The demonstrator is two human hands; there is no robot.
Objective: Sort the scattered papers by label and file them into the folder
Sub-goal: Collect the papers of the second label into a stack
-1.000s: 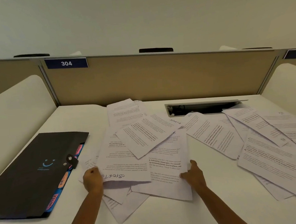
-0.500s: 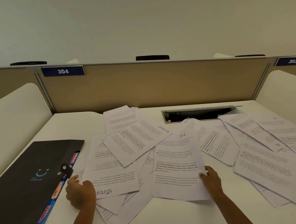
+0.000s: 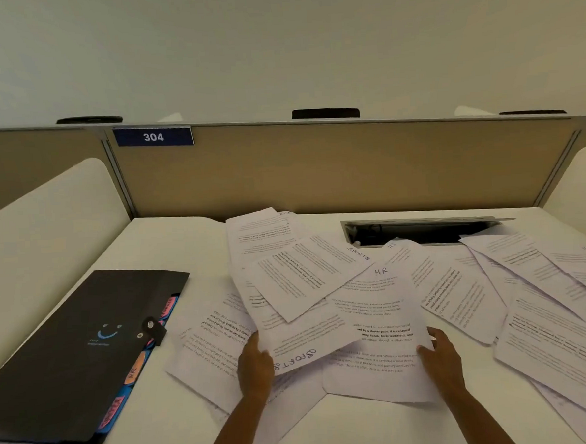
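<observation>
White desk (image 3: 170,250) carries scattered printed white papers (image 3: 548,326); closed black tabbed folder (image 3: 73,352) lies at left; left hand (image 3: 256,368) grips the "SPORTS" sheet (image 3: 302,338), raised; right hand (image 3: 442,358) pinches the "HR" sheet (image 3: 375,306).

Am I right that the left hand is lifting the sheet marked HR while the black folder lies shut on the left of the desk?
Not quite: in the head view the left hand grips the sheet marked SPORTS, written upside down. The HR sheet lies by the right hand. The black folder does lie shut on the left.
</observation>
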